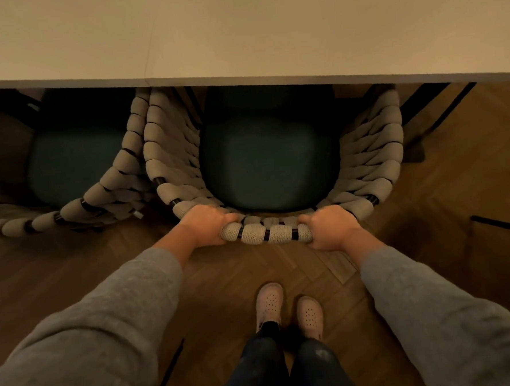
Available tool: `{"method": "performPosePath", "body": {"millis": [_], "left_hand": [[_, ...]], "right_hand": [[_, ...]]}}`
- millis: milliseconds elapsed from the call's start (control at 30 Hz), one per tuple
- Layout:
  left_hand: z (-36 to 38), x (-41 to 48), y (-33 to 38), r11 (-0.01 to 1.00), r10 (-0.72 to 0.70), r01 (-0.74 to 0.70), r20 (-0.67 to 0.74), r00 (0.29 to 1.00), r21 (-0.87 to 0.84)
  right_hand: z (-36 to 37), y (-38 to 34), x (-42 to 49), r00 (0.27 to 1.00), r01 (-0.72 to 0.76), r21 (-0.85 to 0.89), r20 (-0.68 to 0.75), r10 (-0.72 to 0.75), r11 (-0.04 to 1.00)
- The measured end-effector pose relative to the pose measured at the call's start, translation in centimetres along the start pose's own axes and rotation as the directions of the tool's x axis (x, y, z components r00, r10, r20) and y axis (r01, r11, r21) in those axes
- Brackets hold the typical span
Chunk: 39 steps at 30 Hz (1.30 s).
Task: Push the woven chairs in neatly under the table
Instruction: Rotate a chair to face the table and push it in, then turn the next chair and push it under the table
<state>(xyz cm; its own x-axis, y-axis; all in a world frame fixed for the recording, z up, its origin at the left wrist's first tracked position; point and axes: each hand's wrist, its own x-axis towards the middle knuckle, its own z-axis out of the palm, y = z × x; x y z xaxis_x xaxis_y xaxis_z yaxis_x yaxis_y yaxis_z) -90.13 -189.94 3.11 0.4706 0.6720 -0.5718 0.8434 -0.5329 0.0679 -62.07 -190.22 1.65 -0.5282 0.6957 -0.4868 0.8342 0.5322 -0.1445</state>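
partly beneath table (pixel 238 29) — woven chair (pixel 268 233)

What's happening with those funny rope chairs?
A person stands behind a woven chair, with the left hand and the right hand both gripping the top of its curved back. Its dark green seat sits partly under the table, and the back of the chair sticks out. A second woven chair stands close beside it on the left, also partly under the table.
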Motion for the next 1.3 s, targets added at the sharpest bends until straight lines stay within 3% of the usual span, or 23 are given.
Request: {"method": "performPosePath", "body": {"millis": [200,267,333,433,567,800,900,1067,1200,1300], "left_hand": [[0.0,-0.6,0.3,0.991,-0.024,0.037,0.102,0.995,-0.129],[-0.8,-0.5,1.5,0.979,0.038,-0.04,-0.011,0.999,-0.201],[-2.2,1.3,4.1,0.957,0.128,-0.166,-0.167,0.978,-0.239],[-4.5,5.6,9.1,0.936,0.247,-0.32,-0.374,0.894,-0.146],[-8.2,11.0,16.8,0.884,0.413,-0.466,-0.423,0.806,-0.024],[-13.4,18.1,32.7,0.728,0.684,-0.641,-0.321,0.655,0.244],[-15.8,20.2,41.8,0.668,0.744,-0.678,-0.236,0.626,0.308],[-18.0,24.5,52.7,0.589,0.789,-0.696,-0.103,0.606,0.41],[-19.8,28.0,58.7,0.508,0.81,-0.695,-0.007,0.587,0.508],[-21.5,31.6,62.6,0.434,0.85,-0.705,0.004,0.527,0.561]], "right_hand": [[1.5,-0.3,-0.6,0.992,0.006,0.137,-0.127,0.011,0.991],[1.9,-0.3,-2.3,0.972,-0.023,0.224,-0.223,0.074,0.974],[2.5,0.9,-5.3,0.915,-0.135,0.322,-0.324,0.243,0.937],[4.0,4.2,-10.9,0.779,-0.354,0.439,-0.35,0.52,0.826],[6.1,9.6,-19.0,0.543,-0.597,0.557,-0.249,0.802,0.577],[10.7,17.3,-32.7,0.093,-0.734,0.662,-0.124,0.988,0.152],[13.1,21.1,-39.0,-0.049,-0.717,0.697,-0.025,0.998,-0.018],[16.0,25.9,-44.6,-0.111,-0.69,0.698,0.157,0.981,-0.19],[16.6,29.6,-45.7,-0.084,-0.637,0.721,0.288,0.954,-0.273],[16.4,32.6,-45.0,-0.074,-0.573,0.753,0.346,0.935,-0.324]]}}
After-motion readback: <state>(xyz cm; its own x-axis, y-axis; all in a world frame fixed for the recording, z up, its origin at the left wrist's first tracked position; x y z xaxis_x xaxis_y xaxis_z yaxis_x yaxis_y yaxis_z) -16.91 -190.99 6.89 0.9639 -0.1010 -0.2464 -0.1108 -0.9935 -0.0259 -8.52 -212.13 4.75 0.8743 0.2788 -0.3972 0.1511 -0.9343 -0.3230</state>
